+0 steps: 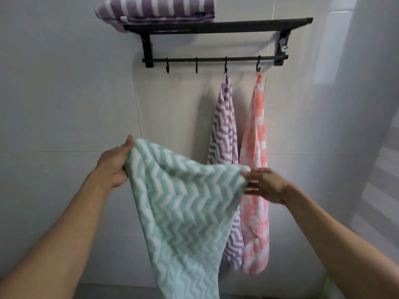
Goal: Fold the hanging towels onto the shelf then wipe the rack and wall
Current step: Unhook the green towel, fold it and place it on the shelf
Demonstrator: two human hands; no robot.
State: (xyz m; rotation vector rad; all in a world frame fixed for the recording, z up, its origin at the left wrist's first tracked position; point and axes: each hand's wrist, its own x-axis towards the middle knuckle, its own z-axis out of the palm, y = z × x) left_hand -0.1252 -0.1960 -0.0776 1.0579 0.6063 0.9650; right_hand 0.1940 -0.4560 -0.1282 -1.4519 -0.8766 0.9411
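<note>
Green-and-white zigzag towel (183,201) off its hook, stretched in the air between two hands below the rack. Left hand (114,167) gripping the upper left corner, fingers curled round the edge. Right hand (264,184) pinching the upper right corner, thumb and fingers closed on the cloth. Hands well apart, the top edge sagging between them, the rest of the towel hanging down and out of view at the bottom.

Already done, judging by the layout: one purple-and-white striped towel (155,7) folded and lying on the left end of the black shelf (248,25), overhanging its left end a little. Two hooks on the left of the rail (205,60) bare, most likely where that towel and the green one hung.

In hand: the opening of the fold on the green towel, spread flat before halving. No fold visible in it yet.

Left to do: purple zigzag towel (224,126) on the third hook and pink-and-white towel (257,147) on the fourth, both hanging just beside each other, behind the right hand. Then the wipe of rack and tiled wall (64,93), not yet begun; no wiping cloth visible apart from the towels. Roughly a quarter of the folding finished, wiping untouched.
</note>
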